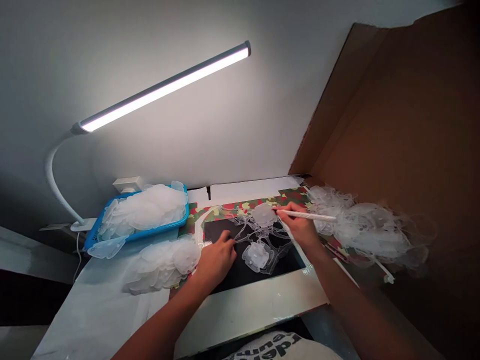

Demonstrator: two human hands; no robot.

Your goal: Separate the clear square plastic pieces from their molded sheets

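My right hand [299,227] is closed around a slim white pen-like tool [315,216]. The tool's inner end meets the edge of a frosted, flower-shaped translucent piece [263,215]. A second such flower [258,256] lies lower down, joined by thin clear strands over a black board [225,280]. At the board's left side, my left hand [218,257] is closed, fingers curled and fingertips together by the strands. What they pinch, if anything, is too small to make out.
A blue basket [142,236] heaped with translucent petals stands at the left, with a loose petal pile [165,265] in front. More translucent pieces [375,230] are bunched at the right beside a cardboard wall [405,125]. A lit lamp [168,87] hangs above.
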